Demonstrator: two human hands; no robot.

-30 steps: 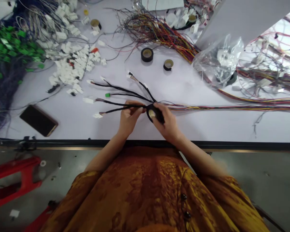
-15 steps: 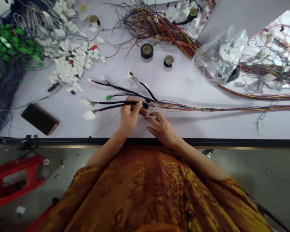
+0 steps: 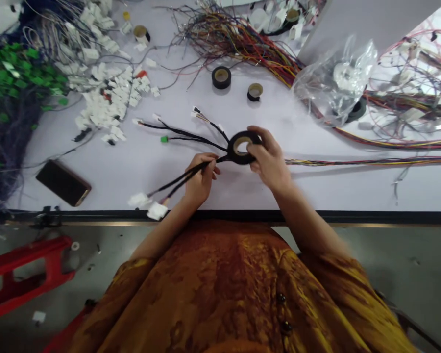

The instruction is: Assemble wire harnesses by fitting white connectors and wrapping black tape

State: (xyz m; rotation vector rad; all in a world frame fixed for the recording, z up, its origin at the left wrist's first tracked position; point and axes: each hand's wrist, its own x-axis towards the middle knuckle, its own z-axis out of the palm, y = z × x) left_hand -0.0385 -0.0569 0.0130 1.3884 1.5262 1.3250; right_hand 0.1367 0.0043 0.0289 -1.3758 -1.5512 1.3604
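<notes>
Connectors of white plastic [image 3: 157, 211] reach the near edge of the pale flat desk [image 3: 353, 191], where they might snag if pulled. Beyond, the left hand [image 3: 199, 180] pinches two slim black-wrapped wire branches [image 3: 169, 184] in a narrow grip. Past it, the right hand [image 3: 270, 159] has its grip curled round a ring-shaped black tape roll [image 3: 238, 159], which hides where the branches meet — slack tape could stick askew, a hard tug could slip the pinch. Farther off lie two loose black tape rolls [image 3: 221, 86] and thick multicoloured wires [image 3: 238, 44].
</notes>
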